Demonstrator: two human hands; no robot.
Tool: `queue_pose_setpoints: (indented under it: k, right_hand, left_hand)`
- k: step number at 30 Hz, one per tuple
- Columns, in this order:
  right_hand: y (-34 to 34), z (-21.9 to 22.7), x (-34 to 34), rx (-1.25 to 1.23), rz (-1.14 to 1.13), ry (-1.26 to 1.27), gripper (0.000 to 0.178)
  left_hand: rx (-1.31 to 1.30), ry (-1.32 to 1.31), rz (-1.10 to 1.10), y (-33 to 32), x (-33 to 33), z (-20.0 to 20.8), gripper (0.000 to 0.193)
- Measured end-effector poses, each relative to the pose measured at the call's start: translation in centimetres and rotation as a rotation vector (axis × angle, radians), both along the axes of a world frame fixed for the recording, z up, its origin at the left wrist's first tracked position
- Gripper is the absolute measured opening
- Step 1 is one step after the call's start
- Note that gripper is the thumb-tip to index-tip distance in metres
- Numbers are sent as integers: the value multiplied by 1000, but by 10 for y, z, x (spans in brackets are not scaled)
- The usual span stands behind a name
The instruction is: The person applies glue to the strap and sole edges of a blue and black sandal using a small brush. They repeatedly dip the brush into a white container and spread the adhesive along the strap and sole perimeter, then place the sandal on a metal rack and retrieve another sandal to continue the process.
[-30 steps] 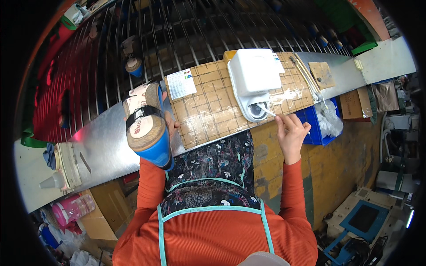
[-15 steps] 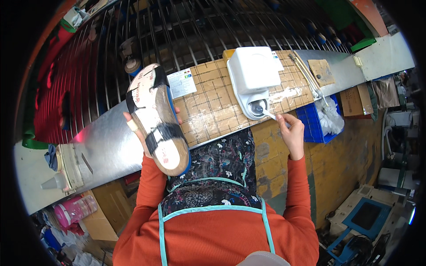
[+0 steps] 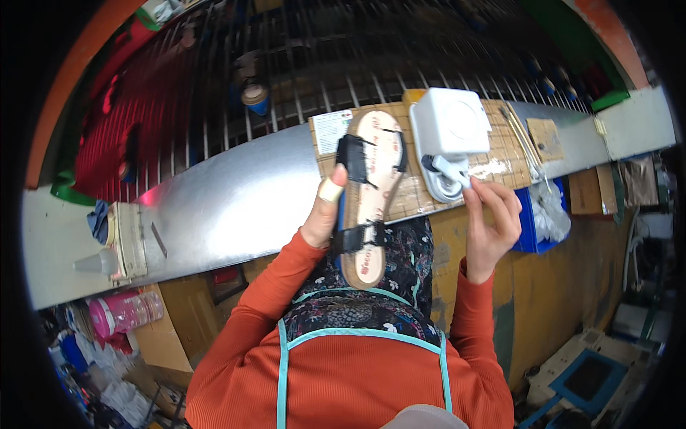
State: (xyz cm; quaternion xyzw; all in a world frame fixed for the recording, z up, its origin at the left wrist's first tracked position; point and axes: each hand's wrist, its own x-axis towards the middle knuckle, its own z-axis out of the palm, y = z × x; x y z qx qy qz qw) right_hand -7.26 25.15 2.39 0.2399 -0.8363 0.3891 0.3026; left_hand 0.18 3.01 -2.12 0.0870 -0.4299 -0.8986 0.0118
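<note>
A black-strapped sandal (image 3: 375,194), its pale insole turned up toward my head-mounted camera, is held over the bench's near edge, just in front of the wearer's dark floral apron (image 3: 357,322). The left hand (image 3: 325,211) grips it by the left side, a pale wrap on the thumb and the fingers hidden behind the sole; I judge that edgewise hold leaves the insole and straps unobstructed. To the right, the right hand (image 3: 493,218) pinches the end of a white-handled tool (image 3: 451,171) between thumb and forefinger, a light hold that I would guess is meant for fine control. The tool's head is over the cup (image 3: 446,190) at the front of a white dispenser (image 3: 457,123); from my distant post I cannot tell whether it touches the inside. The dispenser stands on a film-covered board (image 3: 409,196), presumably wrapped against drips, and within easy reach of the right hand. A printed sheet (image 3: 330,132) lies at the board's far left corner, slim sticks (image 3: 522,139) at its right end. Beyond the metal bench (image 3: 221,186) runs a rack of rods (image 3: 286,79); below, at right, a blue bin (image 3: 527,229) holds crumpled white plastic (image 3: 550,214).
</note>
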Motion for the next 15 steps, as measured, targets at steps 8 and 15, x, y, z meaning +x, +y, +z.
queue_pose_setpoints:
  k: [8, 15]
  right_hand:
    - [-55, 4, 33, -203, 294, -258, 23]
    - [-75, 1, 28, -138, 252, -220, 21]
  left_hand:
    - [-276, 86, 47, -17, 21, 8, 72]
    - [-439, 90, 132, -22, 36, 4, 65]
